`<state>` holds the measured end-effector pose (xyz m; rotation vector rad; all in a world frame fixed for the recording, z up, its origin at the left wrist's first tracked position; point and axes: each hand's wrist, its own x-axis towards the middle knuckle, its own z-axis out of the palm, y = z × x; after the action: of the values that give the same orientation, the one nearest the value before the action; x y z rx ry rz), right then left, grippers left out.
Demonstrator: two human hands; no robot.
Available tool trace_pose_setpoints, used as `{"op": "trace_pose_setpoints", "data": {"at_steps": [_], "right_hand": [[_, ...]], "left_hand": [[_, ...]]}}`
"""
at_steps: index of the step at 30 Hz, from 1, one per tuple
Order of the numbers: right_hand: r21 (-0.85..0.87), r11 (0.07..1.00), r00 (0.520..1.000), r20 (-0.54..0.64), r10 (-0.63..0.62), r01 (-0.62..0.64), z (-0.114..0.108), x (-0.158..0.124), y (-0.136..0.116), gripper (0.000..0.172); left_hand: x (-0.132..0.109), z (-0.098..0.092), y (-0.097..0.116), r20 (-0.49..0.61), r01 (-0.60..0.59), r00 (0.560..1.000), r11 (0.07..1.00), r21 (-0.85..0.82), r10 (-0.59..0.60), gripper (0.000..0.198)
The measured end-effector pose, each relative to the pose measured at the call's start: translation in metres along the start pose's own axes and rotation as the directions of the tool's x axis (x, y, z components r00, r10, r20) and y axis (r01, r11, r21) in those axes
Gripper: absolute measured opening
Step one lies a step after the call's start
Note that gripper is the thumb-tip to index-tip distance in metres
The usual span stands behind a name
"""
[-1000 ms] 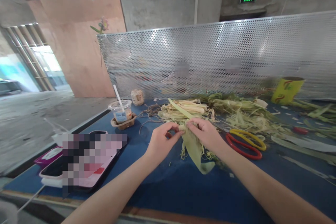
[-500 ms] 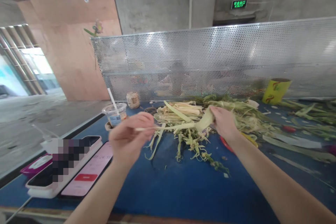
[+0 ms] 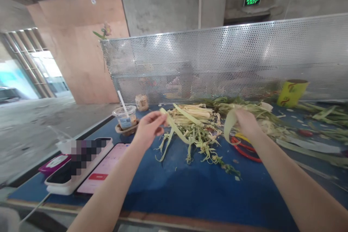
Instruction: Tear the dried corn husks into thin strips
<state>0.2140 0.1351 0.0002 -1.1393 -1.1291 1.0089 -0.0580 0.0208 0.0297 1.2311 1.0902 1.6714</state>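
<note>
My left hand (image 3: 150, 127) pinches one end of a long pale green leaf strip (image 3: 176, 127), whose other end droops over the plant pile. Fingers of my right hand (image 3: 247, 122) are closed on a wider, curled leaf strip (image 3: 230, 126) that hangs down in a loop; the fingertips are partly hidden and blurred. Between the hands lies a heap of pale stalks (image 3: 194, 113). In front of it are curly green plant scraps (image 3: 202, 145). Red-handled scissors (image 3: 246, 153) lie under my right wrist, partly covered.
On the left stand a plastic cup with a straw (image 3: 125, 119), two phones (image 3: 102, 168) and a purple box (image 3: 54, 165). Leaves and a yellow roll (image 3: 292, 93) are at the right. A perforated metal screen (image 3: 190, 54) closes off the blue table's (image 3: 185, 195) back.
Earlier one stretched strip ran between my hands. Now each holds a separate piece, and the hands are a little further right. The scissors show more.
</note>
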Motion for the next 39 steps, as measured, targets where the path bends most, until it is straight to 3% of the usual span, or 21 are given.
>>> {"op": "trace_pose_setpoints", "data": {"at_steps": [1, 2, 6, 8, 10, 12, 14, 15, 17, 19, 22, 25, 29, 35, 39], "right_hand": [[0.005, 0.999, 0.997, 0.066, 0.037, -0.038, 0.004, -0.003, 0.001, 0.02], [0.013, 0.996, 0.987, 0.134, 0.083, -0.086, 0.008, -0.006, 0.001, 0.017], [-0.006, 0.971, 0.888, 0.404, 0.221, -0.238, 0.026, -0.025, -0.004, 0.006], [-0.026, 0.961, 0.826, 0.504, 0.251, -0.276, 0.033, -0.035, -0.01, 0.01], [-0.055, 0.952, 0.768, 0.578, 0.276, -0.3, 0.037, -0.046, -0.015, 0.014], [-0.106, 0.957, 0.711, 0.648, 0.273, -0.271, 0.042, -0.056, -0.018, 0.016], [-0.161, 0.982, 0.672, 0.718, 0.182, -0.095, 0.046, -0.066, -0.019, 0.019], [-0.168, 0.985, 0.663, 0.742, 0.101, 0.037, 0.049, -0.07, -0.018, 0.022], [-0.153, 0.949, 0.649, 0.758, -0.067, 0.276, 0.054, -0.077, -0.015, 0.028], [-0.16, 0.899, 0.642, 0.751, -0.157, 0.407, 0.059, -0.082, -0.012, 0.029], [-0.258, 0.825, 0.648, 0.744, -0.161, 0.502, 0.061, -0.084, -0.011, 0.02], [-0.314, 0.765, 0.649, 0.741, -0.173, 0.562, 0.06, -0.084, -0.011, 0.013], [-0.311, 0.752, 0.625, 0.762, -0.168, 0.581, 0.057, -0.084, -0.011, 0.01], [-0.221, 0.767, 0.576, 0.785, -0.226, 0.602, 0.057, -0.085, -0.015, 0.009], [-0.185, 0.786, 0.6, 0.752, -0.273, 0.589, 0.06, -0.086, -0.014, 0.009]], "left_hand": [[0.001, 0.002, -0.007, 0.08, 0.055, 0.994, 0.985, 0.163, -0.069, 0.016], [0.003, 0.004, -0.014, 0.11, 0.077, 0.989, 0.971, 0.225, -0.104, 0.018], [0.012, 0.003, -0.037, 0.115, 0.091, 0.983, 0.928, 0.362, -0.141, 0.021], [0.017, -0.001, -0.044, 0.096, 0.08, 0.986, 0.897, 0.435, -0.134, 0.023], [0.019, -0.003, -0.046, 0.041, 0.043, 0.997, 0.87, 0.492, -0.072, 0.023], [0.016, 0.0, -0.044, -0.01, -0.048, 0.998, 0.834, 0.55, 0.064, 0.029], [0.007, 0.007, -0.04, 0.037, -0.199, 0.973, 0.75, 0.631, 0.228, 0.031], [0.001, 0.013, -0.038, 0.143, -0.279, 0.958, 0.7, 0.657, 0.248, 0.027], [-0.01, 0.024, -0.035, 0.324, -0.308, 0.938, 0.72, 0.622, 0.121, 0.029], [-0.018, 0.032, -0.034, 0.376, -0.311, 0.924, 0.72, 0.621, 0.074, 0.03], [-0.022, 0.034, -0.034, 0.381, -0.345, 0.92, 0.667, 0.661, 0.098, 0.029], [-0.022, 0.031, -0.033, 0.412, -0.404, 0.902, 0.585, 0.703, 0.129, 0.03], [-0.024, 0.028, -0.029, 0.463, -0.473, 0.874, 0.477, 0.741, 0.147, 0.03], [-0.028, 0.028, -0.026, 0.477, -0.491, 0.864, 0.489, 0.721, 0.163, 0.021], [-0.03, 0.028, -0.027, 0.475, -0.52, 0.852, 0.472, 0.712, 0.221, 0.022]]}}
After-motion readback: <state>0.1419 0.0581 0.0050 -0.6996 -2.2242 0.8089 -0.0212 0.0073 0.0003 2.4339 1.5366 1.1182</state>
